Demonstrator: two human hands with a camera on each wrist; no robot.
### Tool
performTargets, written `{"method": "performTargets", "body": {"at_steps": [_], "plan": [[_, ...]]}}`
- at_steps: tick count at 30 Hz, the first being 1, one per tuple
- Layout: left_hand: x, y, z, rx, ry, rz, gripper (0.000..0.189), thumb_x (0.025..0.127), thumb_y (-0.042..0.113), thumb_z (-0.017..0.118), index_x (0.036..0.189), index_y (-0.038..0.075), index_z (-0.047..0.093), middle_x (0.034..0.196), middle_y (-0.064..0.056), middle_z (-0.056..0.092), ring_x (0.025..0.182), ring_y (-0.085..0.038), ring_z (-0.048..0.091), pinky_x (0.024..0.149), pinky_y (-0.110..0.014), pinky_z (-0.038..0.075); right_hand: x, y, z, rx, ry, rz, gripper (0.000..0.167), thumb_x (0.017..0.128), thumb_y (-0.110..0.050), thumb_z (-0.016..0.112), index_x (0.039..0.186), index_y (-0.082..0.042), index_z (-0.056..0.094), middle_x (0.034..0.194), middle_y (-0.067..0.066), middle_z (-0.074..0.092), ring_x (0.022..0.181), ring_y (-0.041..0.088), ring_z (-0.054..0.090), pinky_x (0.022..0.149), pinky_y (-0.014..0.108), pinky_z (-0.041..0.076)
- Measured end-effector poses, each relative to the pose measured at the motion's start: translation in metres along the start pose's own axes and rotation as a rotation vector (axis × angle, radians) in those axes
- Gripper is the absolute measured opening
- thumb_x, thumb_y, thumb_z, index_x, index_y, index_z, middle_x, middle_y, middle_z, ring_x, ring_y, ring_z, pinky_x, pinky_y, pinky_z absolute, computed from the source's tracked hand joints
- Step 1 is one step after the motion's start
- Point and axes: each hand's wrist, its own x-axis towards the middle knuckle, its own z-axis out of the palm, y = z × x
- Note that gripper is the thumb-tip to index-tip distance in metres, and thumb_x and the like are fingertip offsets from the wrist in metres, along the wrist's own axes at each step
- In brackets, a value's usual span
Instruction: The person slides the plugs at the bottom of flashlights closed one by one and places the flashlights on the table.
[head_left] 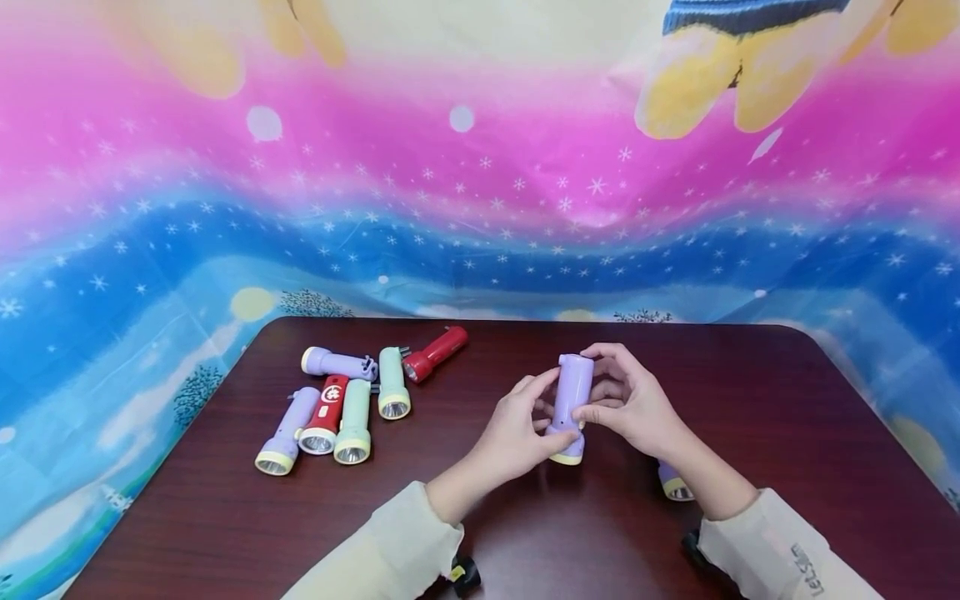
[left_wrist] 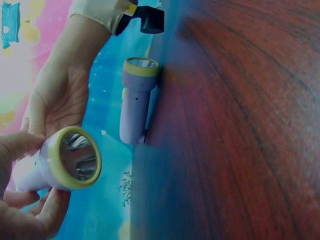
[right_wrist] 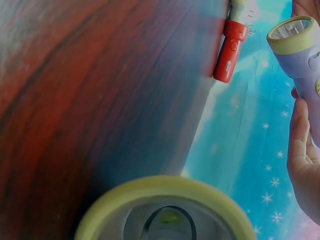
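Observation:
A purple flashlight [head_left: 575, 387] with a pale yellow rim is held between both hands above the table, lens end down and slightly tilted. The left hand [head_left: 510, 429] grips it around the lower part, thumb across the head. From the other side, the right hand [head_left: 633, 396] holds the upper body between thumb and fingers. Its reflector [left_wrist: 79, 156] shows in the left wrist view. Partly hidden under the right forearm, a second purple flashlight [head_left: 675, 483] lies on the table; its yellow rim [right_wrist: 165, 185] looms close in the right wrist view.
At the left of the dark wooden table [head_left: 465, 533] lie several flashlights: purple [head_left: 341, 364], mint green [head_left: 354, 417] and red [head_left: 324, 412], some touching. Another red flashlight [head_left: 437, 353] lies farther back. A printed cloth [head_left: 450, 208] hangs behind the table.

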Motion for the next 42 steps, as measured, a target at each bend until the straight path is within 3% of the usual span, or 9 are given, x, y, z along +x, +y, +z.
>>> {"method": "performTargets", "body": {"at_steps": [5, 9, 14, 22, 36, 42], "plan": [[0.001, 0.002, 0.002, 0.054, 0.052, 0.033, 0.077, 0.079, 0.015, 0.085, 0.145, 0.007, 0.048, 0.114, -0.009, 0.061, 0.089, -0.013, 0.064, 0.079, -0.016, 0.056, 0.000, -0.004, 0.000, -0.027, 0.013, -0.005, 0.069, 0.076, 0.004, 0.081, 0.134, -0.006, 0.046, 0.107, 0.018, 0.060, 0.076, 0.014, 0.068, 0.070, 0.027, 0.060], [0.003, 0.004, 0.002, 0.071, 0.061, 0.018, 0.074, 0.078, 0.018, 0.085, 0.143, 0.007, 0.051, 0.114, -0.008, 0.063, 0.085, -0.012, 0.065, 0.077, -0.015, 0.055, 0.000, -0.005, 0.000, -0.058, 0.024, 0.009, 0.068, 0.077, 0.002, 0.081, 0.135, -0.005, 0.046, 0.108, 0.022, 0.059, 0.076, 0.013, 0.068, 0.071, 0.026, 0.060], [0.007, 0.005, 0.004, 0.070, 0.055, -0.023, 0.071, 0.079, 0.020, 0.085, 0.141, 0.008, 0.053, 0.114, -0.008, 0.067, 0.081, -0.007, 0.064, 0.075, -0.016, 0.056, 0.000, -0.005, -0.001, -0.087, 0.025, 0.036, 0.069, 0.078, 0.000, 0.081, 0.136, -0.007, 0.046, 0.109, 0.021, 0.060, 0.077, 0.012, 0.068, 0.071, 0.025, 0.059], [0.011, 0.005, 0.007, -0.020, 0.037, -0.089, 0.066, 0.079, 0.019, 0.085, 0.137, 0.008, 0.055, 0.108, -0.008, 0.068, 0.079, -0.006, 0.063, 0.073, -0.020, 0.058, 0.000, -0.005, -0.007, -0.140, 0.001, 0.034, 0.066, 0.081, -0.002, 0.079, 0.139, -0.007, 0.047, 0.110, 0.021, 0.062, 0.079, 0.010, 0.068, 0.070, 0.025, 0.059], [0.013, 0.006, 0.015, -0.077, 0.012, -0.132, 0.068, 0.079, 0.015, 0.084, 0.138, 0.006, 0.054, 0.109, -0.008, 0.069, 0.078, -0.005, 0.065, 0.072, -0.021, 0.058, -0.009, -0.005, -0.032, -0.195, -0.051, 0.001, 0.053, 0.088, -0.003, 0.073, 0.136, -0.006, 0.051, 0.109, 0.017, 0.063, 0.089, 0.009, 0.068, 0.077, 0.023, 0.059], [0.014, 0.005, 0.019, -0.080, 0.018, -0.151, 0.073, 0.079, 0.015, 0.084, 0.142, 0.007, 0.049, 0.110, -0.009, 0.069, 0.079, -0.006, 0.066, 0.071, -0.021, 0.057, -0.017, -0.001, -0.048, -0.303, -0.031, -0.011, 0.049, 0.088, -0.004, 0.074, 0.133, -0.010, 0.056, 0.107, 0.010, 0.066, 0.090, 0.007, 0.067, 0.076, 0.022, 0.058]]}}
